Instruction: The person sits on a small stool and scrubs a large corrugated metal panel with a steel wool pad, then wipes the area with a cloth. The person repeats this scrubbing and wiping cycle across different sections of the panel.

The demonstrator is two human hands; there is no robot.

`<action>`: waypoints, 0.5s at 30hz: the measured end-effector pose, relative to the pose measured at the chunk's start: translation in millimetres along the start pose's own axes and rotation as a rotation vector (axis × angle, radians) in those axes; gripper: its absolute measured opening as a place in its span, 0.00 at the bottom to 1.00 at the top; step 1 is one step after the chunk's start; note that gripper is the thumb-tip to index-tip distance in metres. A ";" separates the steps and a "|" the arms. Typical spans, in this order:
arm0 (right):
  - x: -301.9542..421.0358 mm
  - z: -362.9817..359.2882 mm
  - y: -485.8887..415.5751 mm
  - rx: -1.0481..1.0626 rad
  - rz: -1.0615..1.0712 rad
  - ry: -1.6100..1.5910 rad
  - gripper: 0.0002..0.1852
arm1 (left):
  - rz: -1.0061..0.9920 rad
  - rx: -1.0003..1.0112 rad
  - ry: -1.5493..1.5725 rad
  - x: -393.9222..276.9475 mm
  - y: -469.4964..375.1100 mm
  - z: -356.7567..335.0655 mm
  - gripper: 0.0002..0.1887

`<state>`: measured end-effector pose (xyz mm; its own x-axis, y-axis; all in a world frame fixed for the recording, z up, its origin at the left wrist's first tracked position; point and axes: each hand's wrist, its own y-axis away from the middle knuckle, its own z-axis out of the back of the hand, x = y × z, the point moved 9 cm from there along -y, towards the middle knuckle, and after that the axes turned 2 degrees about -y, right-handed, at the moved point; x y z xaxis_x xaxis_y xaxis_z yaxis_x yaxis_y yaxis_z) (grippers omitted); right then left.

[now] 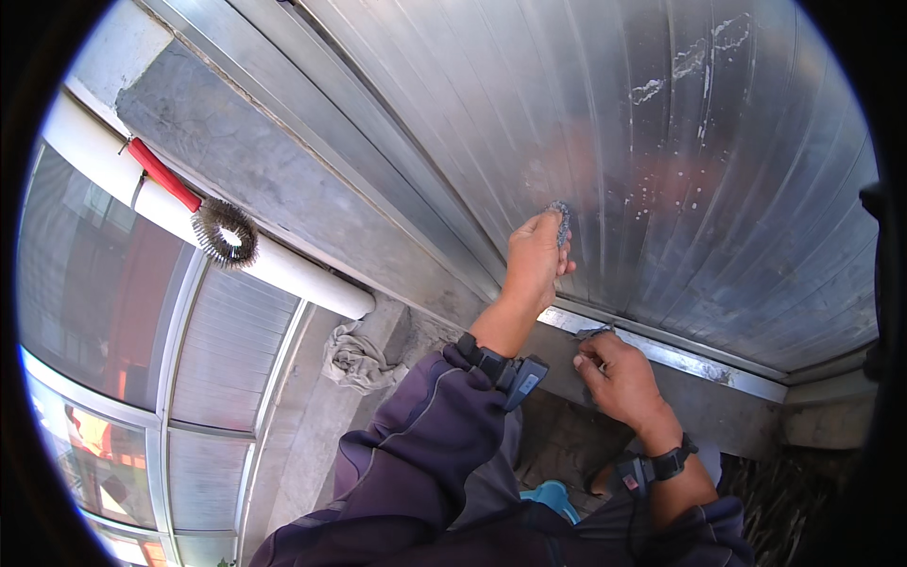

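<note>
A wad of steel wool (563, 221) is pinched in my left hand (533, 259), held against the lower part of a ribbed metal panel (496, 127). My right hand (625, 374) is lower and to the right, by the metal strip (666, 358) along the panel's foot. Its thumb and fingers close on a small grey piece (594, 332), whose material I cannot make out. White streaks (687, 60) and scattered white spots (680, 191) mark the panel's right side. Each wrist wears a strapped device.
At left, a round wire brush (227, 232) with a red handle hangs by a white pipe (312, 280). A crumpled grey rag (358, 358) lies on the concrete ledge. Metal-framed panels (230, 354) stand at far left. Something light blue (553, 496) shows near my legs.
</note>
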<state>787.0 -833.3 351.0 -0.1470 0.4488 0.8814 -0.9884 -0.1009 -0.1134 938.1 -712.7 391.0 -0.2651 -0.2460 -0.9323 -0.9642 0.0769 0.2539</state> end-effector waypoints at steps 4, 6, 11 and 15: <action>1.3 3.4 2.8 -0.010 0.011 -0.021 0.10 | -0.278 0.066 0.055 -48.6 -6.1 -8.6 0.18; 1.1 4.1 2.9 -0.010 0.005 -0.018 0.10 | -0.174 0.033 0.024 -42.9 -6.0 -6.8 0.18; 0.9 2.5 2.5 -0.006 0.002 0.000 0.10 | -0.040 -0.005 -0.023 -20.6 6.0 -6.0 0.18; 2.3 2.0 3.6 0.001 0.005 0.004 0.11 | -0.138 0.020 -0.002 -47.9 -2.5 -5.9 0.18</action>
<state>783.1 -834.4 353.6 -0.1524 0.4517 0.8791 -0.9876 -0.1040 -0.1177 953.1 -706.8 436.6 -0.1299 -0.2537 -0.9585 -0.9911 0.0615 0.1181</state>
